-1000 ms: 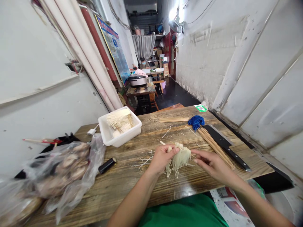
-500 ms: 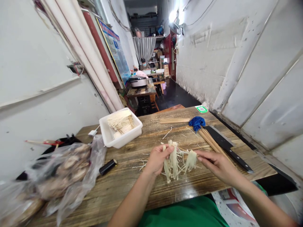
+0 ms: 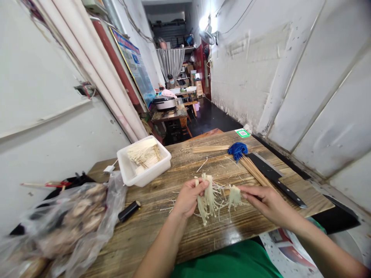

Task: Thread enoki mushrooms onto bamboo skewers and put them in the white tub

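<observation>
A bunch of pale enoki mushrooms [image 3: 209,197] hangs from my left hand [image 3: 188,195], its thumb and fingers pinched near the top of the stems. To the right, my right hand [image 3: 262,200] is closed at the edge of a smaller enoki clump [image 3: 234,197], fingertips pressed together there. Thin pale strands stretch between the two clumps; whether a skewer runs among them I cannot tell. Loose enoki strands lie on the wooden table [image 3: 162,239] below and around both hands.
A white plastic tub [image 3: 131,180] with more enoki stands at back left. Bamboo skewers [image 3: 255,170], a blue cloth [image 3: 238,150] and a black-handled cleaver [image 3: 290,193] lie on the right. At left are a plastic bag of brown mushrooms [image 3: 78,216] and a black cylinder [image 3: 129,211].
The camera view has shifted slightly, so the surroundings sit a little further left. Both hands keep their grips, and the clump by my right hand looks slightly more spread.
</observation>
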A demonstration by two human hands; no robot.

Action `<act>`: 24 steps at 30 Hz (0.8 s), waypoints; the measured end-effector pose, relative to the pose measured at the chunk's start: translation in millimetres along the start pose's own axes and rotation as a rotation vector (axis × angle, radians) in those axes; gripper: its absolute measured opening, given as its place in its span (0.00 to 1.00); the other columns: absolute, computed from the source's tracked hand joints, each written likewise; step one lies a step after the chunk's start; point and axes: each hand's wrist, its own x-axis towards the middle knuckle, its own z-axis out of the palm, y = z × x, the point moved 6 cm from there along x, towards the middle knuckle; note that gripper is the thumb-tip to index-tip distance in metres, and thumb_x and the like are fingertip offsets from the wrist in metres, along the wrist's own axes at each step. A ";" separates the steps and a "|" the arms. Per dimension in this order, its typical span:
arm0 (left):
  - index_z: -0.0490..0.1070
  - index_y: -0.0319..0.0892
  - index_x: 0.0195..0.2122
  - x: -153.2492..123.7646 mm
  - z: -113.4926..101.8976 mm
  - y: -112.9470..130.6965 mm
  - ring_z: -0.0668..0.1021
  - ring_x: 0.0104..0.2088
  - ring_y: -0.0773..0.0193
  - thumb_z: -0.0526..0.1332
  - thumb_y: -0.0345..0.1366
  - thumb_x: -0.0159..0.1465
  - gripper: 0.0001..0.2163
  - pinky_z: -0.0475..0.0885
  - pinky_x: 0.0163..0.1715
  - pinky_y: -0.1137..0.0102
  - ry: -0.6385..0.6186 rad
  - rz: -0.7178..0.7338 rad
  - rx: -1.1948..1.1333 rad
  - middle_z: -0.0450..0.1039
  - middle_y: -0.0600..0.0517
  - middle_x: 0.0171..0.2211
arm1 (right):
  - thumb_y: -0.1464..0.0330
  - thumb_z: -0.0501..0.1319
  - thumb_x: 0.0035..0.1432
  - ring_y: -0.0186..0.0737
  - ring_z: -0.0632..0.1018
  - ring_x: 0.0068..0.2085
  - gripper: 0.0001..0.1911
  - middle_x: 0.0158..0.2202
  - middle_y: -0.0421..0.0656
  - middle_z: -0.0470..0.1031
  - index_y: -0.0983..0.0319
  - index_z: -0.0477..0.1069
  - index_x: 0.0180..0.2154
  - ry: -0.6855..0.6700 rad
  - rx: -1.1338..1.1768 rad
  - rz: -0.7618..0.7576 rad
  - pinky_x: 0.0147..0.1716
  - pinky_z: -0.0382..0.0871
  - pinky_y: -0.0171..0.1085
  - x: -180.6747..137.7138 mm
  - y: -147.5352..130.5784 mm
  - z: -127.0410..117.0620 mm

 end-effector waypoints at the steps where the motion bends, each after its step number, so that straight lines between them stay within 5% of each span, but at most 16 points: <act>1: 0.77 0.35 0.25 0.1 -0.4 -0.1 0.60 0.21 0.73 0.73 0.47 0.44 0.18 0.54 0.23 0.75 0.005 0.000 0.005 0.59 0.57 0.16 | 0.63 0.54 0.64 0.42 0.77 0.48 0.18 0.50 0.43 0.75 0.56 0.72 0.52 0.004 0.001 0.000 0.51 0.71 0.43 -0.2 0.1 -0.4; 15: 0.77 0.35 0.24 -3.7 4.3 6.1 0.64 0.22 0.72 0.74 0.46 0.42 0.17 0.58 0.23 0.75 0.016 0.043 0.047 0.70 0.52 0.22 | 0.64 0.53 0.65 0.41 0.78 0.48 0.18 0.49 0.42 0.76 0.55 0.71 0.54 -0.008 -0.040 -0.020 0.49 0.72 0.40 -1.9 -5.8 -1.9; 24: 0.76 0.35 0.22 -5.3 3.1 1.2 0.64 0.21 0.71 0.72 0.46 0.45 0.17 0.57 0.23 0.75 -0.028 0.035 0.125 0.67 0.53 0.19 | 0.63 0.54 0.64 0.41 0.78 0.46 0.17 0.49 0.41 0.76 0.55 0.71 0.53 -0.054 0.028 -0.012 0.49 0.72 0.42 -1.3 -5.5 -0.7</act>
